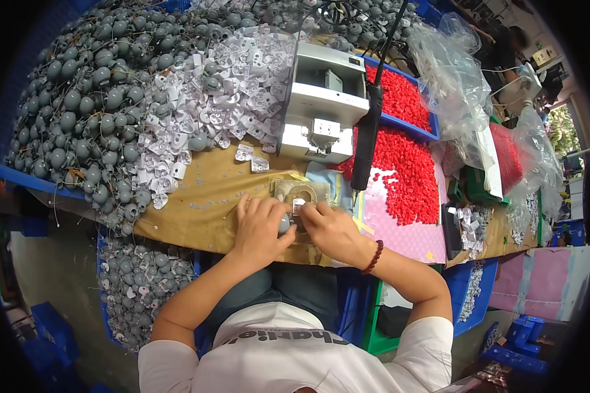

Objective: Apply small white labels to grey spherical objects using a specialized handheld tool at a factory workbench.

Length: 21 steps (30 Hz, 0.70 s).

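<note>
Both hands meet at the middle of the brown workbench (196, 196), just in front of a small square metal fixture (301, 193). Curled over, the left hand (261, 229) grips a grey rounded bulb piece (284, 224) against its fingers; the right hand (331, 229), with one dark red bead bracelet (373, 257) at its wrist, pinches a small white plastic clip (298, 207) at the fingertips, touching the bulb.

One great heap of grey bulbs with wires (92, 98) fills the left, far too many to count, and one pile of white clips (223, 85) lies beside it. Two stray clips (251, 157) sit apart on the bench. One white press machine (322, 105) stands behind the fixture, with one black cable (367, 131) hanging before it. Red plastic bits (406, 170) spill from one blue tray (432, 134) onto a pink sheet (406, 232). Clear plastic bags (452, 78) are bunched up at the right. Another blue bin of grey bulbs (134, 281) sits below the bench.
</note>
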{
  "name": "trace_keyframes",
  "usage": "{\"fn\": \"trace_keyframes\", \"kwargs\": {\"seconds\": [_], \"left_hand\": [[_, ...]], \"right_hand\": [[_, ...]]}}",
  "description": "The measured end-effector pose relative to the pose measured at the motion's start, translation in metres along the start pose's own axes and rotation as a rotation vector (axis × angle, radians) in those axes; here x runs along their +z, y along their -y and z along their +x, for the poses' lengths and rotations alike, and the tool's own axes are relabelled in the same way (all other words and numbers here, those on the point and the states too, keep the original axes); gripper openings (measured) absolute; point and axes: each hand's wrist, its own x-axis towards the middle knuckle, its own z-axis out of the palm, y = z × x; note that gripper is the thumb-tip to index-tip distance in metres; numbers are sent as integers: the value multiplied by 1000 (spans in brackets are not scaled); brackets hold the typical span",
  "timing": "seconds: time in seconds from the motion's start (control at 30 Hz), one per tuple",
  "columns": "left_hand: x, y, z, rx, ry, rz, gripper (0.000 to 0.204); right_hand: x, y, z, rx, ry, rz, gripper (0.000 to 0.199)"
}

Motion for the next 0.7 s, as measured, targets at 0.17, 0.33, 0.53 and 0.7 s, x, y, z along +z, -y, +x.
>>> {"fn": "trace_keyframes", "kwargs": {"seconds": [0.17,0.33,0.53,0.7], "left_hand": [[8,-5,0,180,-10,217,49],[11,-4,1,218,50,224,52],[16,4,4,298,15,245,49],[11,2,7,310,-7,200,34]], "right_hand": [[3,-4,-5,22,-85,160,25],[-7,-47,-43,289,-190,684,34],[14,-44,-62,288,-145,370,40],[39,-37,-60,482,-414,493,42]]}}
